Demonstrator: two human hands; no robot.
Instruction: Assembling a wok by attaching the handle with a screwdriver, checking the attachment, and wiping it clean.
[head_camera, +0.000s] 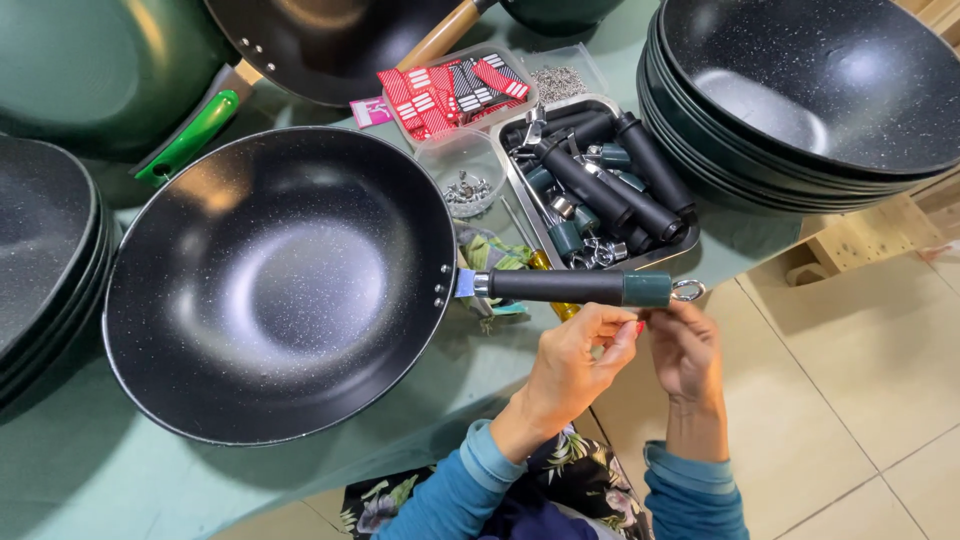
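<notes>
- two hands are meeting just below the end of the wok handle (580, 288); the left hand (578, 358) and right hand (684, 350) are pinching something small and red between their fingertips, too tiny to name.
- neither hand is gripping the handle itself; both are curling just under its green end cap, near the metal ring (688, 290).
- the handle is lying level, pointing right from the wok (270, 285), which is sitting open side up on the green table (90, 470).
- a yellow tool (552, 285) is poking out under the handle, beside a crumpled cloth (490, 255).
- a metal tray (512, 180) just beyond is holding more black handles (610, 185) and loose rings.
- a clear tub (462, 172) of small metal parts is standing between the wok and the tray; a box of red tags (450, 92) is lying behind it.
- stacked woks (810, 90) are resting at the upper right, more pans (40, 250) at the left.
</notes>
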